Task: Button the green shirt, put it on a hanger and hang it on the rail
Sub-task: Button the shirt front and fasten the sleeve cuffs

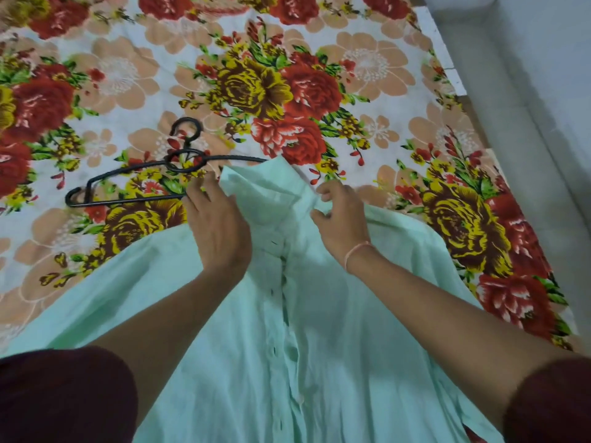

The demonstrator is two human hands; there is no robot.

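Lying front-up on the bed (pixel 134 36), item one: green shirt (pixel 345 330), pale mint, long axis running from your body straight away from you, collar (pixel 256 187) at the far end and hem out of view at the near edge. Its placket (pixel 286 302) runs down the middle along that axis, with dark buttonholes on its left strip and one pale button (pixel 292 350) showing lower down; the upper part gapes slightly. Your left hand (pixel 220 225) holds the collar's left side, fingers over the cloth and thumb hidden under it. Your right hand (pixel 343 219) pinches the cloth at the collar's right side with curled fingers; a pinkish thread (pixel 358 251) circles that wrist. Item two: black hanger (pixel 134 167), flat on the floral bedsheet just left of the collar, hook pointing away from you, long bars running left to right, right tip slipping beneath the collar and lower bar meeting your left fingertips. Dark maroon sleeves (pixel 64 394) fill both near corners. A pale wall (pixel 527 123) borders the bed on the right.
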